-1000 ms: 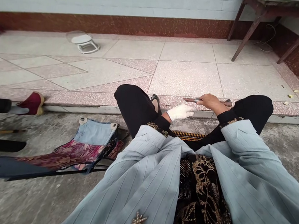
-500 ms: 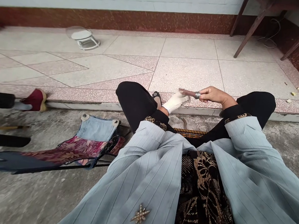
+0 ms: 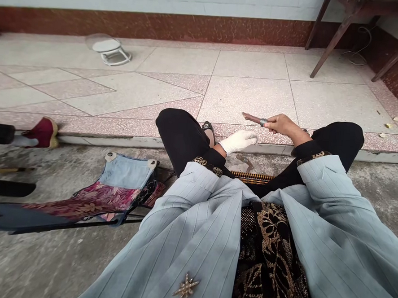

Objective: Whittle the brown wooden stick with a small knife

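Observation:
My right hand (image 3: 281, 125), bare, is closed around the end of a short brown stick (image 3: 252, 118) bound with silver wire (image 3: 263, 122). The stick points left, its rough tip out in the air. My left hand (image 3: 239, 141) wears a white knit glove and is just below and left of the stick, apart from it. Its fingers are bent together with greyish tips; whatever they may hold is hidden. Under the glove, a curved brownish piece (image 3: 245, 161) lies low between my legs, its kind unclear.
A step edge (image 3: 135, 142) runs across in front of me. To the left are a folding chair (image 3: 126, 171) with patterned cloth and another person's red shoe (image 3: 45, 133). A small white stool (image 3: 112, 51) stands farther back; a wooden table (image 3: 333, 45) is at upper right.
My gloved left hand has moved down from the stick, which now shows whole to its tip. The stick tilts a little more upward at its left end; my right hand keeps hold.

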Tool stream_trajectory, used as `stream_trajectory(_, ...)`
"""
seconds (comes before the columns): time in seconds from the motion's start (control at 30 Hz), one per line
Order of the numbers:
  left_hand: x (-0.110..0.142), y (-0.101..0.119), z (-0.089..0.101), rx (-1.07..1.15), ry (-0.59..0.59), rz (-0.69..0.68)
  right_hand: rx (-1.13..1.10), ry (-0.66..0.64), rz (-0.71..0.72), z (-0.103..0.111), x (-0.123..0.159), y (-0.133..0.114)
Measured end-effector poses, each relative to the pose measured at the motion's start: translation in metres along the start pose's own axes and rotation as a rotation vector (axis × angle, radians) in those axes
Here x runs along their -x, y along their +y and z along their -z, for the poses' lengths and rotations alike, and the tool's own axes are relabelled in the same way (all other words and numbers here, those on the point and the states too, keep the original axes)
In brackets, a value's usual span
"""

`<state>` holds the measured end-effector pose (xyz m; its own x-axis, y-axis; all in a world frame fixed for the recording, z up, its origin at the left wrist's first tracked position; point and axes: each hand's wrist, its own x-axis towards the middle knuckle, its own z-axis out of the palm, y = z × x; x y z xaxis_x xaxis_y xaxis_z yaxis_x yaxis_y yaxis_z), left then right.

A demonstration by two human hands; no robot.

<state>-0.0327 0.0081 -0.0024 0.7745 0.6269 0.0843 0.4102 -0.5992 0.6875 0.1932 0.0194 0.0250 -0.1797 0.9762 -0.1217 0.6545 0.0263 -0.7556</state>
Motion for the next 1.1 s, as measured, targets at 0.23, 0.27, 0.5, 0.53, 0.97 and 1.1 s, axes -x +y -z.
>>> stream_trajectory(0.23,-0.021,0.0,0.039,-0.021,-0.083,0.147,0.374,-0.386,0.019,-0.001,-0.005,-0.017)
stream_trajectory(0.27,-0.024,-0.001,0.048,0.018,-0.09,0.172,0.314,-0.516,0.053,0.003,-0.004,-0.021)
stream_trajectory(0.5,-0.027,0.003,0.095,0.434,-0.002,0.104,-0.333,-0.372,0.206,0.045,0.014,-0.064)
stream_trajectory(0.53,-0.027,0.004,0.097,0.462,0.01,0.11,-0.389,-0.3,0.206,0.048,0.016,-0.071)
stream_trajectory(0.97,-0.046,-0.002,0.114,0.359,-0.141,0.103,-0.485,0.132,0.181,0.066,-0.047,-0.086)
stream_trajectory(1.1,-0.063,0.004,0.126,0.228,-0.165,0.06,-0.411,0.194,0.165,0.069,-0.082,-0.069)
